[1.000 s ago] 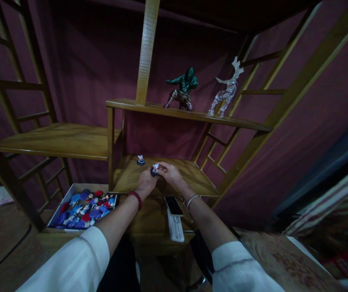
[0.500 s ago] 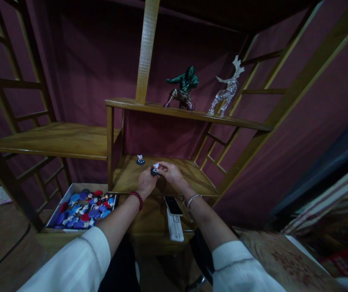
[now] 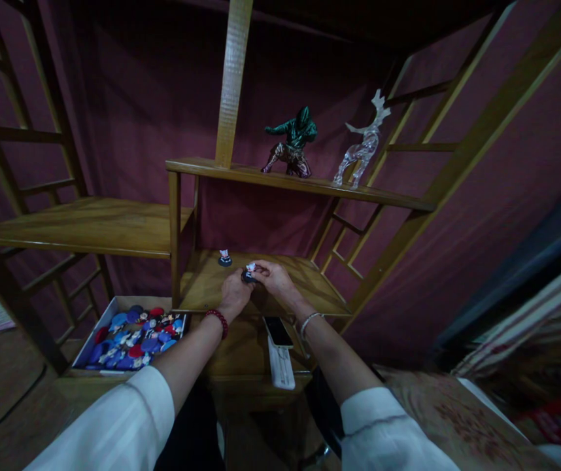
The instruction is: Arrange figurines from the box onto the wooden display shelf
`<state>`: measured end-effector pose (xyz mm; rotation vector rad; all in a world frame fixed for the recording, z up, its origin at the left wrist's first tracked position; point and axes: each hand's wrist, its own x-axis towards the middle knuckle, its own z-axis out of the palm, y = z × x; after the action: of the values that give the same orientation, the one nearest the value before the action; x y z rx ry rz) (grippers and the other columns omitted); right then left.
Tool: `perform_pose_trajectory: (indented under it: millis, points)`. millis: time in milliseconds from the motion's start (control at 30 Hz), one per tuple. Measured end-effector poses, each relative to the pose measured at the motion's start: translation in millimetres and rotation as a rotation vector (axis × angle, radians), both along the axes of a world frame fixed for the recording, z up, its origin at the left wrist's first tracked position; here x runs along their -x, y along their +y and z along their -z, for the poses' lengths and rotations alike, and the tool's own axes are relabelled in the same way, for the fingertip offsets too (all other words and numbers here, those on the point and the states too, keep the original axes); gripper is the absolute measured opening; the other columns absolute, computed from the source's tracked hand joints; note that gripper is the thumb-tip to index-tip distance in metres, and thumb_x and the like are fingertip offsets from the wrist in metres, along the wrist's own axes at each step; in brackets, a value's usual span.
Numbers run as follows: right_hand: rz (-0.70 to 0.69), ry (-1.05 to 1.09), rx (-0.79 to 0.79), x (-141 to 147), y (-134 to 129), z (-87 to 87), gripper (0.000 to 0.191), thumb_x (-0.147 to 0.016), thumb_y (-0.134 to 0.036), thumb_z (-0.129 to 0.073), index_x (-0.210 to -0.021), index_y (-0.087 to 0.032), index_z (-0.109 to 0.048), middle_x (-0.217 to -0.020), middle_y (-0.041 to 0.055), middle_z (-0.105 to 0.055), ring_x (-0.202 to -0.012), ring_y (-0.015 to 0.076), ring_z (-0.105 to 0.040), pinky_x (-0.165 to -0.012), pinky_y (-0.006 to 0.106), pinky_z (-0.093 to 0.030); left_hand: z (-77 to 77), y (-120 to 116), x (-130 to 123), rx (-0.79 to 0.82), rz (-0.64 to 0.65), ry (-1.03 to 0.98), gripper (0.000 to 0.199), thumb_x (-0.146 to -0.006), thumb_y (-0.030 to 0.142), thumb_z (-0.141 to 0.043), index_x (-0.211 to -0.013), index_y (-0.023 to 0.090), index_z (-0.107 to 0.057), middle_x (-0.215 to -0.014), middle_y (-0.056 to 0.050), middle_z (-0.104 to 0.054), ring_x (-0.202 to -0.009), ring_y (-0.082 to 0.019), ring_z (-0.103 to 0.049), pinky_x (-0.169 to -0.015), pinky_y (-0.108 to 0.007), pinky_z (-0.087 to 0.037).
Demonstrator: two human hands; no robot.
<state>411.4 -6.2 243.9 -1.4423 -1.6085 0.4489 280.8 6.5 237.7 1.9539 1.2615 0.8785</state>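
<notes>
A small white-and-pink figurine on a dark round base (image 3: 250,273) is held between both hands above the lower wooden shelf (image 3: 310,288). My left hand (image 3: 235,291) grips the base from the left, its fingers closed. From the right, my right hand (image 3: 273,278) pinches the same figurine with thumb and fingers. A similar figurine on a dark base (image 3: 224,258) stands upright on the shelf, behind and left of my hands.
At the lower left sits an open box (image 3: 83,347) of red, blue and purple pieces. A phone (image 3: 278,331) lies by a white case (image 3: 281,367) below my hands. The upper shelf (image 3: 241,171) holds a green warrior statue (image 3: 295,140) and a clear deer (image 3: 363,150).
The whole view has shifted slightly, with things sitting a little further left. Both hands keep their hold on the figurine.
</notes>
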Motion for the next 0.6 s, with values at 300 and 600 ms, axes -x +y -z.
perform_pose_trajectory:
  millis: [300, 600]
  points:
    - [0.014, 0.017, 0.000, -5.8, 2.6, 3.3, 0.026, -0.067, -0.019, -0.061, -0.092, -0.017, -0.062, -0.086, 0.0035, -0.066, -0.077, 0.0142, -0.062, -0.074, 0.027, -0.050, 1.4, 3.7, -3.7, -0.010, 0.016, 0.013, 0.027, -0.070, 0.023, -0.060, -0.096, 0.018, -0.057, -0.088, -0.006, -0.066, -0.078, -0.016, -0.060, -0.065, -0.023, -0.040]
    - [0.049, 0.013, 0.011, -5.8, 5.6, 2.6, 0.024, -0.067, -0.019, -0.060, -0.090, -0.018, -0.063, -0.084, 0.0020, -0.067, -0.076, 0.0140, -0.062, -0.074, 0.026, -0.050, 0.3, 7.7, -5.6, 0.020, 0.001, 0.008, 0.032, -0.070, 0.023, -0.059, -0.101, 0.018, -0.056, -0.092, -0.007, -0.066, -0.082, -0.016, -0.060, -0.069, -0.024, -0.041]
